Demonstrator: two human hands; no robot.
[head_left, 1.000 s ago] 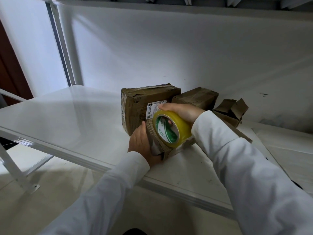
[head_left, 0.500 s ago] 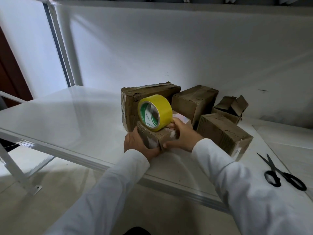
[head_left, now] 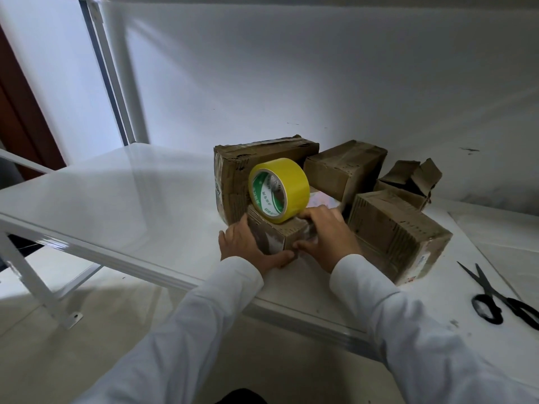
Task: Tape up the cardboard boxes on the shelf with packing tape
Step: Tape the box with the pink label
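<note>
Nearest the camera, two white sleeves [head_left: 204, 322] run up from the lower edge toward the middle of the view, where both hands meet on a small cardboard box [head_left: 277, 236] standing near the front edge of the white shelf [head_left: 116, 205]. The left hand [head_left: 243, 243] lies against the box's left face at about 9 o'clock of it, fingers wrapped under its front lower corner, so this grip is closed on the box. The right hand [head_left: 326, 237] is on the box's right side at about 3 o'clock, thumb at the front face and fingers curled over the top edge, a grip likewise closed on the box.

A roll of yellow packing tape [head_left: 278, 193] stands on edge on top of the small box, its green-and-white core label turned toward the left. Neither hand holds it; the right hand's fingertips lie just beside its lower edge.

At 4 o'clock of the hands, black scissors [head_left: 501, 298] lie flat on the shelf, blades apart, well clear of the boxes. At 3 o'clock a medium box [head_left: 399, 234] sits just beside the right hand.

Beyond, at 12 o'clock, a large taped box [head_left: 262, 158] stands directly behind the roll. At 1 o'clock a second box [head_left: 344, 167] rests near the back wall, and at 2 o'clock an open box [head_left: 408, 182] shows its flaps raised.
</note>
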